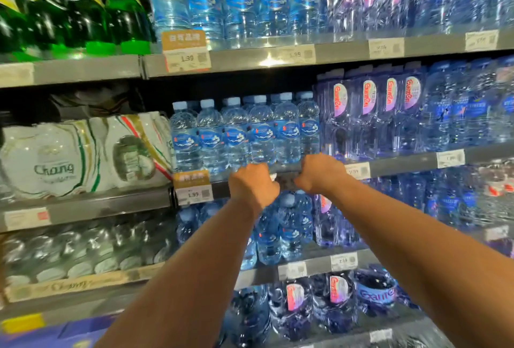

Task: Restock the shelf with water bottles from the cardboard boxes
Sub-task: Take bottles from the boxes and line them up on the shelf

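Both arms are out in front of me, reaching to the middle shelf (403, 165). My left hand (254, 186) is up against the shelf's front rail, knuckles toward me, fingers curled away out of sight. My right hand (319, 173) is just beside it on the same rail, with a small gap between the two, and its fingers are tucked away too. I cannot tell whether either hand is gripping anything, because the backs of the hands cover whatever is in front of them.

Right above my knuckles stand the water bottles (236, 133). It's a row of clear ones with blue labels and pale caps, upright and packed side by side on that shelf. On the rail to the left hangs the orange price tag (193, 187), near my left wrist. Further left sit the wrapped Chang packs (83, 152). To the right of the row, taller purple-labelled bottles (370, 113) fill the same shelf.

One level up there are more blue-labelled bottles (239, 2), with green bottles (83, 8) beside them. Between my forearms I see the lower blue bottles (278, 233), and at lower left a cardboard tray (83, 283) of clear bottles.
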Available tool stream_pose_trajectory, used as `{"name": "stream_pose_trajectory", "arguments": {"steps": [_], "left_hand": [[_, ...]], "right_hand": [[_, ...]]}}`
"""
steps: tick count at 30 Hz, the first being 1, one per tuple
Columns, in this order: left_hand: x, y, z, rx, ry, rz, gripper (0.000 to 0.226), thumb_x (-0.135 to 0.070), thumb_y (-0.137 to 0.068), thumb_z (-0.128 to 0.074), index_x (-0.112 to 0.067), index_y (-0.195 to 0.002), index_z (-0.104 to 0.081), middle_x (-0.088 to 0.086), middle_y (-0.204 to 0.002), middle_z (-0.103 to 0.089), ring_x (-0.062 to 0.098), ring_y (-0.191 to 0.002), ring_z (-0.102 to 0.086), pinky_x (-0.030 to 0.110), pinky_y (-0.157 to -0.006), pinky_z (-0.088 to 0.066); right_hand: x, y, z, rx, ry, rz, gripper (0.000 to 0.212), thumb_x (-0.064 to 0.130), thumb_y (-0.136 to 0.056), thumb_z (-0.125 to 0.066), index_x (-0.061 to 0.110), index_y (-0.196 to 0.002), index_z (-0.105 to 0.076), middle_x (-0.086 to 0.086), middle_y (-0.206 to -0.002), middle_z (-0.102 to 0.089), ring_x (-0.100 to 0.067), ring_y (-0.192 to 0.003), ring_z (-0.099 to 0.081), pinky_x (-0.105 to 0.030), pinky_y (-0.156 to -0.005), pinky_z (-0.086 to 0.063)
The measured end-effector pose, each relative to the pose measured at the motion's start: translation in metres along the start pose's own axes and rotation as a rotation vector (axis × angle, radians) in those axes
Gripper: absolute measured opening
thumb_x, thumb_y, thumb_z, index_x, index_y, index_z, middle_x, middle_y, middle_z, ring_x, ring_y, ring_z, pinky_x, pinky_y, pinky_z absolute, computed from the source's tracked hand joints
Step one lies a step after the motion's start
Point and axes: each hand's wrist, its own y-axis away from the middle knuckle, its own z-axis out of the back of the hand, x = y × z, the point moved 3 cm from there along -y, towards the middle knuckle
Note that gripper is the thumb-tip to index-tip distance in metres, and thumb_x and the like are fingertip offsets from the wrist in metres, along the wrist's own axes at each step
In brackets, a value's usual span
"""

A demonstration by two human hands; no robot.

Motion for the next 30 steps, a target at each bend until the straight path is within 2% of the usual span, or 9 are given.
{"name": "stream_pose_trajectory", "arguments": {"steps": [3,7,11,15,19,25,28,30], "left_hand": [[0.024,0.04,-0.005,0.053,-0.052,0.018,0.033,-0.038,-0.091,-0.049,-0.016,-0.113,-0.06,0.009,-0.115,-0.065,0.029,-0.106,-0.061,0.03,-0.077,-0.046],[0.065,0.105,-0.026,0.168,-0.015,0.046,0.032,-0.036,-0.09,-0.051,-0.014,-0.111,-0.06,0.012,-0.12,-0.063,0.032,-0.111,-0.059,0.034,-0.085,-0.046],[0.099,0.174,-0.044,0.2,-0.008,0.088,0.033,-0.036,-0.089,-0.052,-0.015,-0.113,-0.061,0.012,-0.118,-0.064,0.032,-0.111,-0.06,0.035,-0.087,-0.047],[0.126,0.226,-0.07,0.27,0.071,0.199,0.031,-0.035,-0.087,-0.056,-0.015,-0.111,-0.061,0.007,-0.113,-0.065,0.028,-0.106,-0.062,0.029,-0.077,-0.045],[0.141,0.272,-0.099,0.38,-0.095,0.146,0.031,-0.033,-0.088,-0.055,-0.017,-0.114,-0.061,0.008,-0.118,-0.064,0.029,-0.111,-0.061,0.033,-0.085,-0.047],[0.159,0.314,-0.154,0.53,-0.107,0.133,0.031,-0.033,-0.089,-0.053,-0.015,-0.113,-0.06,0.008,-0.116,-0.064,0.028,-0.109,-0.061,0.033,-0.084,-0.047],[0.166,0.325,-0.187,0.592,-0.106,0.148,0.034,-0.035,-0.092,-0.049,-0.017,-0.12,-0.056,0.006,-0.12,-0.06,0.026,-0.112,-0.058,0.033,-0.083,-0.043],[0.167,0.334,-0.214,0.655,-0.096,0.169,0.036,-0.034,-0.091,-0.051,-0.017,-0.122,-0.055,0.007,-0.122,-0.059,0.027,-0.114,-0.056,0.035,-0.084,-0.042]], "right_hand": [[0.021,0.033,-0.02,0.05,0.0,0.001,0.036,0.034,-0.091,-0.053,0.008,-0.115,-0.059,-0.012,-0.117,-0.062,-0.033,-0.106,-0.059,-0.034,-0.077,-0.044],[0.056,0.084,-0.059,0.124,-0.003,0.006,0.04,0.029,-0.09,-0.051,0.008,-0.123,-0.056,-0.013,-0.128,-0.056,-0.033,-0.116,-0.056,-0.037,-0.09,-0.048],[0.093,0.138,-0.1,0.211,0.024,0.018,0.038,0.028,-0.089,-0.052,0.009,-0.121,-0.059,-0.012,-0.127,-0.06,-0.032,-0.115,-0.058,-0.037,-0.091,-0.047],[0.123,0.178,-0.139,0.28,0.057,0.073,0.036,0.029,-0.091,-0.051,0.013,-0.122,-0.059,-0.011,-0.127,-0.06,-0.031,-0.117,-0.057,-0.037,-0.093,-0.047],[0.146,0.209,-0.191,0.407,0.11,0.095,0.039,0.031,-0.09,-0.051,0.016,-0.126,-0.057,-0.006,-0.134,-0.055,-0.027,-0.124,-0.052,-0.042,-0.094,-0.046],[0.147,0.239,-0.251,0.514,0.102,0.067,0.036,0.029,-0.091,-0.052,0.014,-0.122,-0.058,-0.005,-0.122,-0.061,-0.026,-0.114,-0.058,-0.034,-0.088,-0.048],[0.141,0.25,-0.291,0.594,0.108,0.073,0.035,0.026,-0.094,-0.046,0.011,-0.124,-0.054,-0.008,-0.12,-0.059,-0.026,-0.111,-0.058,-0.035,-0.086,-0.048],[0.136,0.255,-0.315,0.621,0.096,0.096,0.031,0.023,-0.091,-0.048,0.01,-0.117,-0.059,-0.01,-0.117,-0.062,-0.028,-0.11,-0.059,-0.036,-0.087,-0.049]]}}
